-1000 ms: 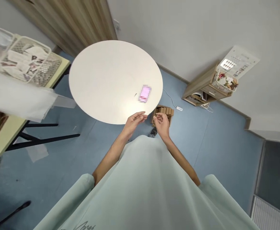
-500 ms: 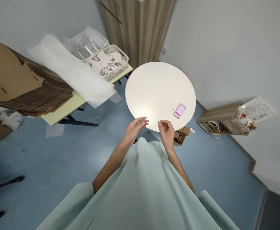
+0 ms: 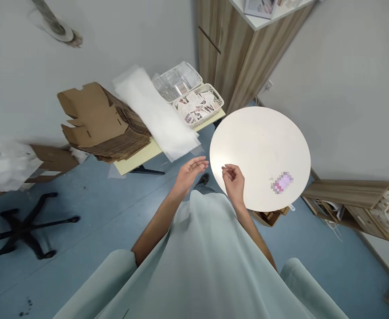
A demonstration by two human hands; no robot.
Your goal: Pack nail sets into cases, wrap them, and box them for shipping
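Note:
My left hand (image 3: pixel 188 175) hovers in the air in front of my body, left of the round white table. Its fingers are stretched out and slightly bent, with nothing in them. My right hand (image 3: pixel 234 180) is raised over the near left edge of the round table (image 3: pixel 257 137). Those fingers are loosely curled with the thumb apart, and I see nothing held. On the tabletop, right of this hand, lies a blurred pinkish-purple phone (image 3: pixel 282 182), with a tiny object beside it.
A yellow side table (image 3: pixel 137 160) holds stacked flat cardboard boxes (image 3: pixel 103 119), white packing sheets (image 3: pixel 157 113), a basket of cards (image 3: pixel 199 105) and a tray of clear bags (image 3: pixel 179 82). A black wheeled chair base (image 3: pixel 24 228) stands left, a wooden cabinet (image 3: pixel 244 57) behind, a low shelf (image 3: pixel 347 195) right.
My view has turned left, so the round table and phone now appear farther right and the chair base shows. Both hands keep nearly the same pose before my body.

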